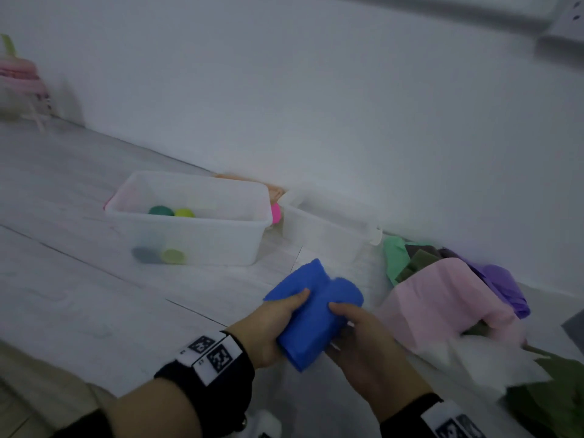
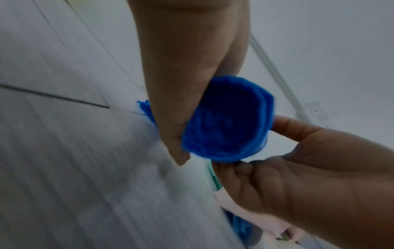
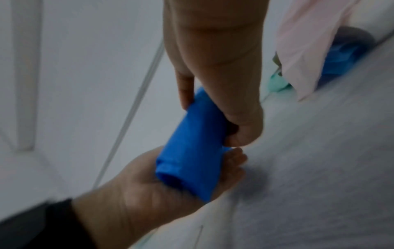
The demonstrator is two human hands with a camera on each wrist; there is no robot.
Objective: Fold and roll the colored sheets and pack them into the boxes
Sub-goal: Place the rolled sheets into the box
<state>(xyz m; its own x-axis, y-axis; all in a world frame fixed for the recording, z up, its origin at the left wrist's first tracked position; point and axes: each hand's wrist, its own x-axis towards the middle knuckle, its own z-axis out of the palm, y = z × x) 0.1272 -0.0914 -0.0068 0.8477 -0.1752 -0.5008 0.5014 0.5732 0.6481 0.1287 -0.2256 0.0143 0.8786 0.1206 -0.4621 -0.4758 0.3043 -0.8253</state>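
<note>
A rolled blue sheet (image 1: 316, 311) is held above the floor between both hands. My left hand (image 1: 281, 317) grips its left side, thumb on top. On the right side, my right hand (image 1: 357, 333) curls round the roll from below. In the left wrist view the spiral end of the blue roll (image 2: 228, 121) faces the camera, with the left hand (image 2: 181, 101) beside it and the right hand (image 2: 298, 160) under it. The right wrist view shows the blue roll (image 3: 192, 148) lying in the left palm (image 3: 149, 185). Two translucent boxes stand by the wall: the left box (image 1: 202, 235) and the right box (image 1: 328, 226).
The left box holds a green roll (image 1: 161, 211) and a yellow roll (image 1: 184, 212). A pile of loose sheets lies at the right: pink (image 1: 442, 295), purple (image 1: 499, 286), green (image 1: 395, 254). A white sheet (image 1: 474, 358) lies near it. Pale floorboards (image 1: 94, 295) stretch to the left.
</note>
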